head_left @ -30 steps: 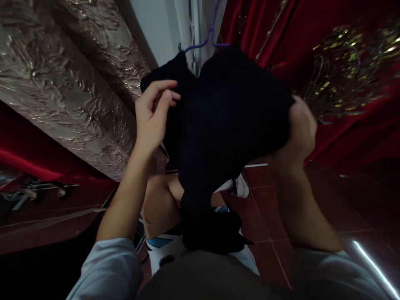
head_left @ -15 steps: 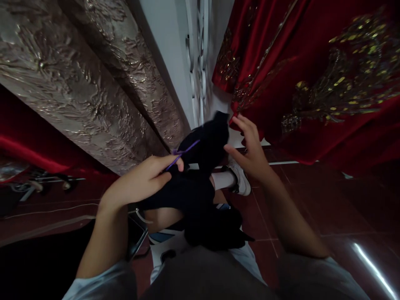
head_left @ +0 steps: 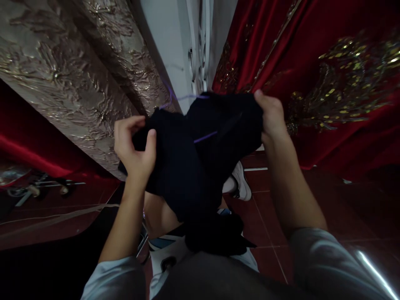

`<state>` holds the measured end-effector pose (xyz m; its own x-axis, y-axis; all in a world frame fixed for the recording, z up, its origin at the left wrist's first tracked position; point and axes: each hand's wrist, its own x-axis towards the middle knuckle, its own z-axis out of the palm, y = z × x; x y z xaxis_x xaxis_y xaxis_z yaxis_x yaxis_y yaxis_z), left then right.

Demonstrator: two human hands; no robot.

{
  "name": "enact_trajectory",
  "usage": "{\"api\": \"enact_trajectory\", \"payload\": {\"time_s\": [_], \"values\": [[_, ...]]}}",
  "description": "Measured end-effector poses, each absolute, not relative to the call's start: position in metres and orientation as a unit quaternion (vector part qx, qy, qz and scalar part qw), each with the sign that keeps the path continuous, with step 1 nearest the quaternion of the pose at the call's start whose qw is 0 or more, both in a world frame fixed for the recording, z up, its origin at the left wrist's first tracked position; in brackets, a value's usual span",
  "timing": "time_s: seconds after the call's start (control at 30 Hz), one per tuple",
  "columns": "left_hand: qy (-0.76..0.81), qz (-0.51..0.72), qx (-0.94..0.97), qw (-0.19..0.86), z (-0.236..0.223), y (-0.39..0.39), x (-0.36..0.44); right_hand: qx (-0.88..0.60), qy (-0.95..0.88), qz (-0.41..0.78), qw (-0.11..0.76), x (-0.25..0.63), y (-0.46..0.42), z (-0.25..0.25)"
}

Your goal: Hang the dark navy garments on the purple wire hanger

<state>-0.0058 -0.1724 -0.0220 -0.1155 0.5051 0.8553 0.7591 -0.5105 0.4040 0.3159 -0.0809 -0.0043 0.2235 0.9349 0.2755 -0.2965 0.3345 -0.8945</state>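
Observation:
A dark navy cloth (head_left: 181, 166), seemingly a garment, spreads between my hands above my lap. At its left edge, my left hand (head_left: 133, 143) curls its fingers round the fabric, the thumb standing apart from the index finger. My right hand (head_left: 271, 114) pinches the upper right corner and draws it taut; some of its fingers are behind the cloth. Thin purple cord (head_left: 205, 136) shows on the cloth, with more of it along the top edge. A black bunched piece of fabric (head_left: 218, 233) rests on my lap below.
Beige embossed fabric (head_left: 93, 83) hangs at left, and red fabric with gold sequins (head_left: 312, 62) at right. Between them stands a white surface with curved white bars (head_left: 198, 50). A white shoe (head_left: 242, 185) is on the red tiled floor (head_left: 265, 221). Small caster wheels (head_left: 34, 191) show far left.
My left hand has moved left and turned. My right hand, empty before, has taken the cloth's upper right corner and moved right. The cloth is now spread wider and higher.

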Motion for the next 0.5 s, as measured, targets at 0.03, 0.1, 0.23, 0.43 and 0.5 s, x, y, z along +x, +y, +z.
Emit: {"api": "enact_trajectory", "payload": {"time_s": [0.03, 0.1, 0.23, 0.43, 0.5], "values": [[-0.459, -0.567, -0.668, 0.148, -0.027, -0.175, 0.001, -0.341, -0.430, 0.424, 0.721, 0.316, -0.071, 0.007], [-0.406, -0.505, -0.747, 0.152, -0.038, -0.180, 0.014, -0.308, -0.418, 0.392, 0.759, 0.320, -0.058, 0.022], [-0.435, -0.281, -0.855, 0.015, -0.060, -0.187, 0.042, -0.331, -0.384, 0.360, 0.783, 0.328, -0.069, 0.017], [-0.543, -0.278, -0.791, -0.046, -0.085, -0.183, 0.060, -0.353, -0.369, 0.318, 0.799, 0.334, -0.106, -0.027], [-0.512, -0.353, -0.780, -0.072, -0.094, -0.185, 0.061, -0.367, -0.387, 0.293, 0.793, 0.339, -0.105, -0.034]]}}
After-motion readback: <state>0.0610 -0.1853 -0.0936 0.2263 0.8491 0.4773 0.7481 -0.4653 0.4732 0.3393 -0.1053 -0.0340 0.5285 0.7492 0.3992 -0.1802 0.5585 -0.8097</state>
